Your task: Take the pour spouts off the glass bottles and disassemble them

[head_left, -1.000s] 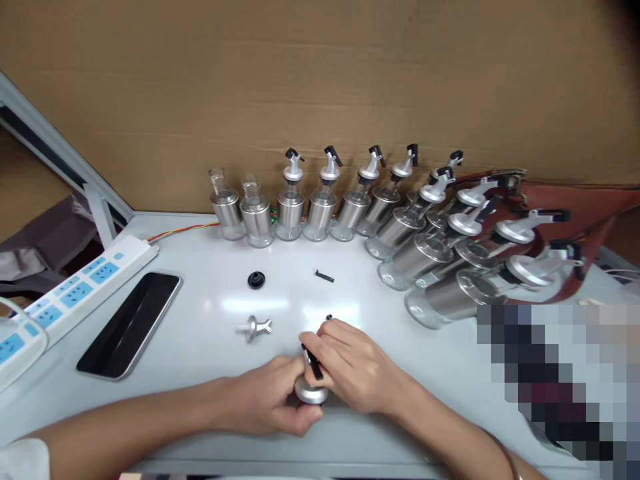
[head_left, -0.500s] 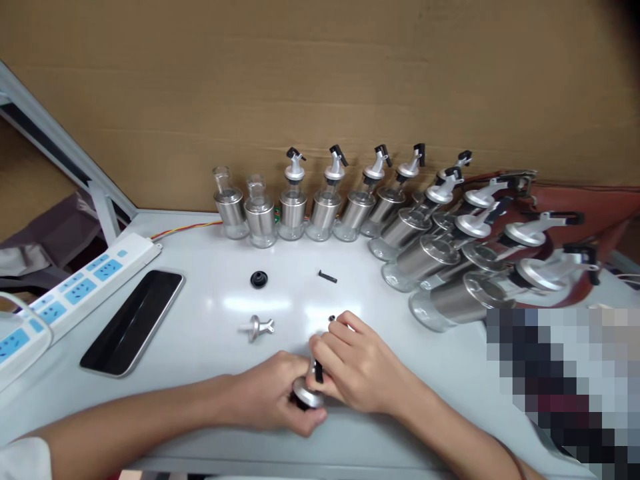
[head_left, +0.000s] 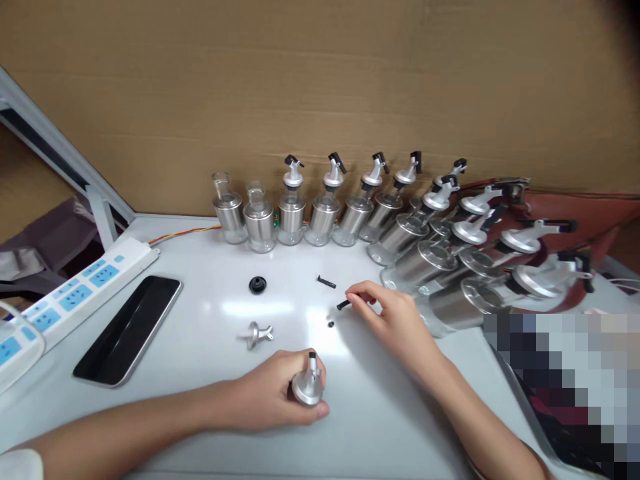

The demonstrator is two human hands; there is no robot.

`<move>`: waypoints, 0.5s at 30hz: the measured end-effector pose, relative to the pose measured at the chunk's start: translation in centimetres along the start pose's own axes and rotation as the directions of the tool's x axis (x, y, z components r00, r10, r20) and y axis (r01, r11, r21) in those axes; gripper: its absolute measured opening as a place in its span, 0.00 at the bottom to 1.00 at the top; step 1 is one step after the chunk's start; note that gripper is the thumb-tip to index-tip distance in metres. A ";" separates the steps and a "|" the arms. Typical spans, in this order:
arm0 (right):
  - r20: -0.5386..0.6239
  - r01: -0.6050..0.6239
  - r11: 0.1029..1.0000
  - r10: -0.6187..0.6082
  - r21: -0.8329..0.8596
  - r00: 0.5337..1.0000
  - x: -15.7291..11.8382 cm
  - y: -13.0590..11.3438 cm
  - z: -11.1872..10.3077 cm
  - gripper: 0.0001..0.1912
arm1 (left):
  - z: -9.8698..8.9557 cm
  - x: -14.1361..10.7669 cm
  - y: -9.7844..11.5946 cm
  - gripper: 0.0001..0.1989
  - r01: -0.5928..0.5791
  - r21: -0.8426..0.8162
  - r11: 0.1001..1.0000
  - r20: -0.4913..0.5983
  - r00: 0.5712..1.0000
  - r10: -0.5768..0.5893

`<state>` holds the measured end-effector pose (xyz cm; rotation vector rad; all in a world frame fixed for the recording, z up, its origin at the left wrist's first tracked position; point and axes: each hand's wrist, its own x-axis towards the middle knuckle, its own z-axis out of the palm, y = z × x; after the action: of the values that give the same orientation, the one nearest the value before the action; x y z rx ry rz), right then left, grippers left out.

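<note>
My left hand (head_left: pixel 280 393) is wrapped round a silver pourer spout (head_left: pixel 307 387) with a small black tip, near the table's front edge. Farther right and back, my right hand (head_left: pixel 395 320) pinches one end of a small black lever (head_left: pixel 343 305) just over the table. A second black lever (head_left: pixel 327 282) lies behind it, and a tiny black piece (head_left: pixel 331 325) rests in front. On the left lie a round black stopper (head_left: pixel 257 285) and a loose silver spout (head_left: pixel 259 335).
Two glass-and-steel bottles without spouts (head_left: pixel 229 217) stand at the back, beside several bottles with spouts (head_left: pixel 291 217) curving to the right. A phone (head_left: pixel 129 330) and a white power strip (head_left: pixel 75 293) lie at the left. Cardboard (head_left: pixel 320 80) rises behind.
My right hand has left the spout and moved right and back, and a black lever now shows in its fingers. The left hand still holds the spout, now more visible.
</note>
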<state>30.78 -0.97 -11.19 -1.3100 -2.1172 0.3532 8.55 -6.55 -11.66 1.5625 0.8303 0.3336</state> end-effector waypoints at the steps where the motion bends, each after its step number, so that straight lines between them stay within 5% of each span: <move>1: 0.026 -0.039 0.998 0.040 -0.041 0.999 0.1 0.6 0.1 0.09 | 0.0 0.0 -0.1 0.09 0.003 -0.007 1.000 0.000 1.000 -0.003; 15: 0.091 -0.068 0.982 0.085 -0.177 0.992 -0.1 1.7 0.9 0.07 | 0.0 0.0 0.1 0.09 0.005 -0.013 1.000 -0.014 1.000 -0.005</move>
<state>31.47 -0.15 -12.76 -1.5049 -2.2255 0.2747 8.58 -6.52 -11.58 1.5477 0.8415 0.3465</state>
